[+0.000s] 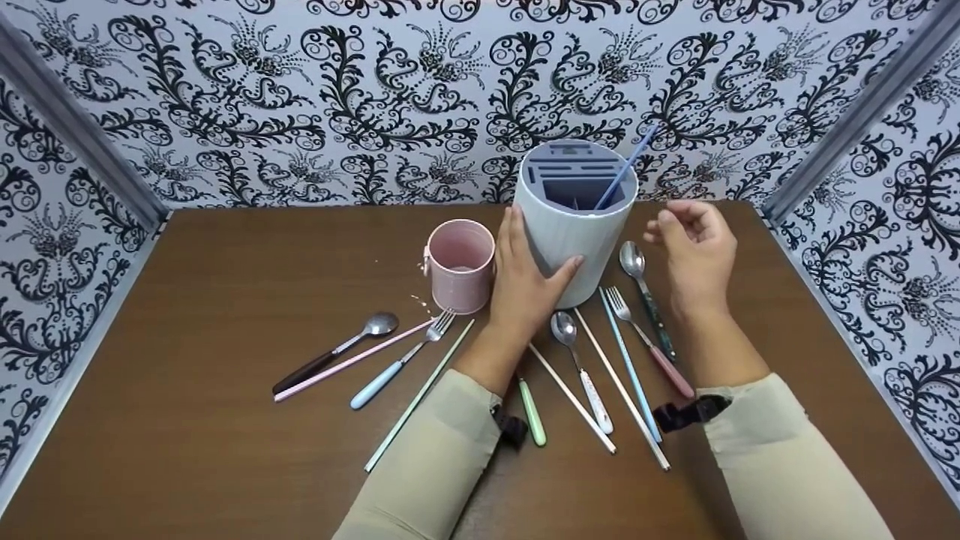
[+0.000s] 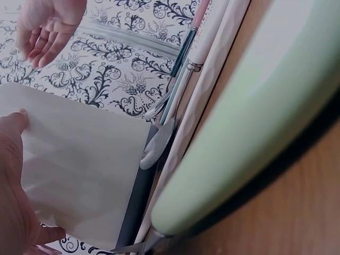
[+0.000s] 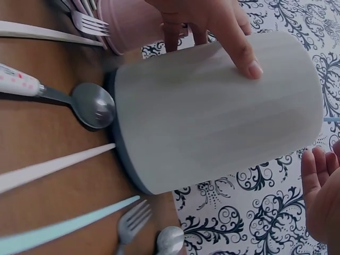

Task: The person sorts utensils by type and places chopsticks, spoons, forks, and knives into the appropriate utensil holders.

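Observation:
A white utensil holder (image 1: 581,236) with a grey slotted top stands toward the back of the table. My left hand (image 1: 521,281) grips its left side, thumb across the front. One blue chopstick (image 1: 636,157) leans in the holder's large opening, its upper end sticking out to the right. To the right of the holder my right hand (image 1: 703,259) is raised, its fingers loosely bent with nothing in them. In the right wrist view, the fingertips (image 3: 320,159) are near the holder's top end. A pink cup (image 1: 459,289) stands just left of my left hand.
Left of my arms lie a dark-handled spoon (image 1: 315,367), a blue-handled fork (image 1: 382,382) and chopsticks. Between the arms are a green handle (image 1: 532,412), a white-handled spoon (image 1: 592,397) and more chopsticks. A pink-handled fork (image 1: 660,364) and a dark-green-handled spoon (image 1: 652,315) lie right of the holder.

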`<state>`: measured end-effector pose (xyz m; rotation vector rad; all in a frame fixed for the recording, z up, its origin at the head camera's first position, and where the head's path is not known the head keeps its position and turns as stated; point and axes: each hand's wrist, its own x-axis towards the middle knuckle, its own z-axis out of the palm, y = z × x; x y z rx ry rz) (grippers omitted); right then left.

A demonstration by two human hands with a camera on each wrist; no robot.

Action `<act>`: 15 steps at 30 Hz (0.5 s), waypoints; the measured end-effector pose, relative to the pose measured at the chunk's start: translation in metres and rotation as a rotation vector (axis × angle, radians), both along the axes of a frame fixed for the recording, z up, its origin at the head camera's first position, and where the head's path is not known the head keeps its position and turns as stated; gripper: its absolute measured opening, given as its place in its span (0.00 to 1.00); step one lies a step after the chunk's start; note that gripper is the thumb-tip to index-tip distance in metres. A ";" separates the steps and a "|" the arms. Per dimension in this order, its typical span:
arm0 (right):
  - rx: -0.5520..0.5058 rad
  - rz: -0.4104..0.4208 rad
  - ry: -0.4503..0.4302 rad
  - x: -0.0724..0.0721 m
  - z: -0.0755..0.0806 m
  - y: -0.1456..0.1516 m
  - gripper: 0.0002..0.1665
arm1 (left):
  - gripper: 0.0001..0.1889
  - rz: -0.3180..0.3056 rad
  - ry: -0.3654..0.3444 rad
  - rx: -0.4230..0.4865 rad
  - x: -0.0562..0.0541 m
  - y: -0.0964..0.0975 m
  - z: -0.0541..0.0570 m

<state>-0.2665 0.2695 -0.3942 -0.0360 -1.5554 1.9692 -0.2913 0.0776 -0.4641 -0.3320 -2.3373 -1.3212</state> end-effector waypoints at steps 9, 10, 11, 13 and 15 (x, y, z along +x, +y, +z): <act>-0.042 -0.026 -0.024 0.015 -0.022 0.000 0.07 | 0.59 -0.009 -0.013 0.004 0.000 -0.001 0.001; -0.046 -0.029 -0.026 0.017 -0.024 0.000 0.07 | 0.59 -0.009 -0.015 0.005 0.000 -0.001 0.001; -0.048 -0.031 -0.028 0.018 -0.027 0.001 0.06 | 0.59 -0.010 -0.017 0.007 0.001 0.000 0.001; -0.053 -0.033 -0.039 0.020 -0.032 0.002 0.06 | 0.60 -0.013 -0.021 0.011 0.001 0.000 0.001; -0.061 -0.032 -0.054 0.023 -0.037 0.003 0.06 | 0.60 -0.014 -0.020 0.013 0.001 0.000 0.001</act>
